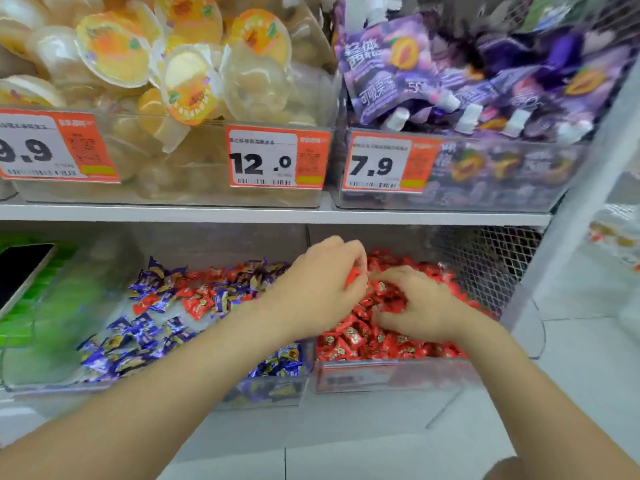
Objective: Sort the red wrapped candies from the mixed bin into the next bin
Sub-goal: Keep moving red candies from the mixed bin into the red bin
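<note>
Candy in shiny red wrap (pixel 351 279) is sitting pinched in our left hand (pixel 322 282), just over the clear bin of red candies (pixel 381 375). Our right hand (pixel 422 306) is curling into that pile; we cannot tell if it is gripping.

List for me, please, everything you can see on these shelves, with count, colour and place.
jelly cups: many, yellow-lidded, upper shelf, left bin
pouches: many, purple, upper shelf, right bin
price tags: three, orange and white, upper bin fronts
green packs: blurred, count unclear, lower shelf, far left
mixed bin: one, clear, lower shelf, middle
purple candies: many, in mixed bin
stray red candies: several, in mixed bin
next bin: one, clear, right of mixed bin
red candies: many, filling next bin
left hand: pinches one red candy over next bin
right hand: fingers curled into the red candies; grip unclear
</note>
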A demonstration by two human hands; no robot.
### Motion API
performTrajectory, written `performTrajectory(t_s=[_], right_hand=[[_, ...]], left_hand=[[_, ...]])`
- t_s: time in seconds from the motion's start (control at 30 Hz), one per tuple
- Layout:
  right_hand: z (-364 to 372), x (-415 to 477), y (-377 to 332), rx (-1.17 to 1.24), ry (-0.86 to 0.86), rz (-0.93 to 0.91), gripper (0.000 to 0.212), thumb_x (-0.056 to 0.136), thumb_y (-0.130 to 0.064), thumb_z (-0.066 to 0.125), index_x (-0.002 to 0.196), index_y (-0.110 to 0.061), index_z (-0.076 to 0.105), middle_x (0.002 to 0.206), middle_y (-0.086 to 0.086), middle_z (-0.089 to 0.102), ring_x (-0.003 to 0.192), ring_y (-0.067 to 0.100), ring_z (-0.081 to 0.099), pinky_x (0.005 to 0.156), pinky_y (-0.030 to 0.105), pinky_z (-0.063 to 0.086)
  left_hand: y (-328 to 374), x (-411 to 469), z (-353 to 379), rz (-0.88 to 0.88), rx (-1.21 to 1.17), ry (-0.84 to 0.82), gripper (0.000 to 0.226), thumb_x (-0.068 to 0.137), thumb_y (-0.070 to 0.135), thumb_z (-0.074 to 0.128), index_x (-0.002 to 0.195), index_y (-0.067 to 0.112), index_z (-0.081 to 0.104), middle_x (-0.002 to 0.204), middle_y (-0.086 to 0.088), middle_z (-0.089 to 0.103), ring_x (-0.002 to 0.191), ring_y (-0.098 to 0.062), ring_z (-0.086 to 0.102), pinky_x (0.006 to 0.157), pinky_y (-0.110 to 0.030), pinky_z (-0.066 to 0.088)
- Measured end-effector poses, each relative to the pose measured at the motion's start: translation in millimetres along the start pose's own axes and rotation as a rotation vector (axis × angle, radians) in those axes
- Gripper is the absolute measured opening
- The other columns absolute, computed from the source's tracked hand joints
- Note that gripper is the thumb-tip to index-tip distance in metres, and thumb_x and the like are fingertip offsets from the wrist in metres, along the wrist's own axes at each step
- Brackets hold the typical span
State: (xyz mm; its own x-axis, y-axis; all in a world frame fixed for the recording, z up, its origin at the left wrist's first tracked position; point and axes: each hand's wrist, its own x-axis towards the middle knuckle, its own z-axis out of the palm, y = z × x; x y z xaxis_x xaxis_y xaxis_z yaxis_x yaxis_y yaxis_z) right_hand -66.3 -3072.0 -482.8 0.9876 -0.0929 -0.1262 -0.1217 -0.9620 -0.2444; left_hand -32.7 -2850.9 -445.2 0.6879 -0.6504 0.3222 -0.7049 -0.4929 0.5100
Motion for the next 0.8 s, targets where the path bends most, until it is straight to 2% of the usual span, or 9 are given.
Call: performTrajectory(t_s=[0.1, 0.2, 0.27, 0.33, 0.43, 0.5, 0.57, 0.67, 0.8], right_hand=[[7, 1, 20, -0.030, -0.019, -0.012, 0.078, 0.083, -0.076, 0.058, 0.154, -0.048, 0.041, 0.156, -0.009, 0.041, 0.148, 0.023, 0.038, 0.116, 0.058, 0.032], [5, 2, 32, -0.033, 0.115, 0.062, 0.077, 0.087, -0.060, 0.073, 0.154, -0.041, 0.040, 0.150, -0.002, 0.046, 0.142, 0.027, 0.045, 0.112, 0.053, 0.041], [-1, -1, 37, 0.092, 0.208, 0.031, 0.087, 0.078, -0.048, 0.082, 0.155, -0.033, 0.043, 0.142, 0.001, 0.056, 0.135, 0.027, 0.054, 0.108, 0.041, 0.045], [-8, -10, 34, 0.210, 0.291, 0.001, 0.082, 0.076, -0.031, 0.084, 0.152, -0.029, 0.052, 0.139, -0.002, 0.064, 0.130, 0.018, 0.059, 0.107, 0.025, 0.042], [-14, -25, 15, 0.384, 0.412, -0.008, 0.053, 0.080, -0.010, 0.073, 0.131, -0.026, 0.071, 0.116, -0.009, 0.075, 0.106, 0.005, 0.070, 0.104, 0.025, 0.053], [-17, -32, -8, 0.476, 0.453, -0.017, 0.032, 0.084, -0.007, 0.066, 0.105, -0.027, 0.079, 0.090, -0.013, 0.077, 0.082, 0.001, 0.072, 0.087, 0.023, 0.060], [-17, -37, -37, 0.478, 0.465, -0.049, 0.026, 0.086, -0.009, 0.063, 0.090, -0.028, 0.079, 0.076, -0.014, 0.075, 0.071, 0.000, 0.070, 0.073, 0.017, 0.057], [-14, -43, -83, 0.464, 0.410, -0.132, 0.024, 0.086, -0.011, 0.061, 0.081, -0.027, 0.078, 0.067, -0.012, 0.072, 0.064, 0.003, 0.067, 0.064, 0.019, 0.054], [-1, -24, -137, 0.415, 0.274, -0.282, 0.023, 0.086, -0.010, 0.059, 0.085, -0.024, 0.078, 0.060, -0.015, 0.064, 0.060, 0.007, 0.062, 0.066, 0.022, 0.054]], left_hand=[[1, 33, 29, 0.011, 0.135, -0.066, 0.009, 0.102, 0.031, 0.052, 0.100, 0.023, 0.057, 0.099, 0.001, 0.052, 0.093, -0.027, 0.057, 0.087, -0.047, 0.051], [-4, 60, 56, -0.044, 0.122, -0.133, 0.012, 0.100, 0.035, 0.057, 0.099, 0.022, 0.057, 0.100, -0.003, 0.056, 0.097, -0.027, 0.056, 0.091, -0.046, 0.050], [-6, 70, 68, -0.096, 0.049, -0.219, 0.025, 0.101, 0.045, 0.058, 0.106, 0.021, 0.059, 0.101, -0.001, 0.060, 0.101, -0.023, 0.055, 0.090, -0.041, 0.048], [-6, 71, 71, -0.128, -0.037, -0.254, 0.032, 0.105, 0.047, 0.050, 0.112, 0.019, 0.063, 0.103, 0.001, 0.066, 0.101, -0.021, 0.060, 0.091, -0.041, 0.049], [-8, 58, 61, -0.042, -0.008, -0.138, 0.031, 0.110, 0.034, 0.042, 0.112, 0.018, 0.068, 0.103, 0.001, 0.068, 0.102, -0.019, 0.060, 0.096, -0.045, 0.049], [-11, 40, 45, 0.022, 0.067, -0.032, 0.026, 0.106, 0.032, 0.045, 0.106, 0.023, 0.070, 0.098, 0.004, 0.064, 0.099, -0.018, 0.059, 0.092, -0.045, 0.050], [-15, 17, 27, 0.069, 0.136, 0.071, 0.017, 0.100, 0.033, 0.050, 0.100, 0.030, 0.066, 0.093, 0.010, 0.058, 0.094, -0.017, 0.055, 0.086, -0.042, 0.049], [-26, -20, -2, -0.032, 0.110, 0.156, 0.010, 0.102, 0.033, 0.051, 0.093, 0.030, 0.053, 0.086, 0.011, 0.054, 0.087, -0.015, 0.048, 0.075, -0.036, 0.041], [-68, -42, -45, -0.308, 0.116, -0.014, 0.018, 0.105, 0.030, 0.049, 0.094, 0.019, 0.057, 0.084, 0.004, 0.062, 0.083, -0.018, 0.058, 0.066, -0.031, 0.039]])
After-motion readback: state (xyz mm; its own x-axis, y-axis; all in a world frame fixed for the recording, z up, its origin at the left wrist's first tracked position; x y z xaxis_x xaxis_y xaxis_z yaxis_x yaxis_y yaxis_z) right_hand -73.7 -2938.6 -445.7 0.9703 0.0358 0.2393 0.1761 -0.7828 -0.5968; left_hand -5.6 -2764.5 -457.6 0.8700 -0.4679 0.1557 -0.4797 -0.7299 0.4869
